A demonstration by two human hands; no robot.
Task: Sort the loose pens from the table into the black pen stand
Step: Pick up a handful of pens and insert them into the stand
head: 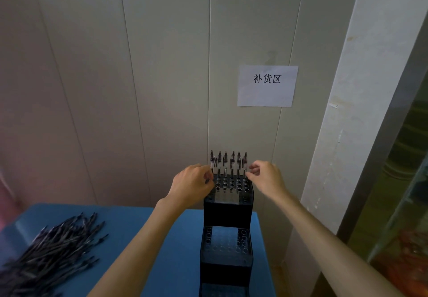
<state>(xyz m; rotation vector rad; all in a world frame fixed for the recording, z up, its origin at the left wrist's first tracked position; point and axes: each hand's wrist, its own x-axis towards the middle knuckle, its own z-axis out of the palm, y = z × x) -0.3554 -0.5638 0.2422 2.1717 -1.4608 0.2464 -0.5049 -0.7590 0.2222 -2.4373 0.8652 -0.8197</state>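
A tall black stepped pen stand [227,213] rises from the right part of the blue table [143,234]. Its top tier has many round holes, and several pens [228,162] stand upright in the back row. My left hand [192,185] reaches to the leftmost pen of that row, fingers pinched at it. At the row's right end, my right hand [266,176] pinches around the rightmost pen. A heap of loose dark pens [53,252] lies on the table at the lower left.
A panelled wall stands just behind the stand, with a white paper sign [267,85] taped to it. A white pillar [354,116] runs down the right side, beside a glass surface. The stand's lower tiers show several unfilled holes.
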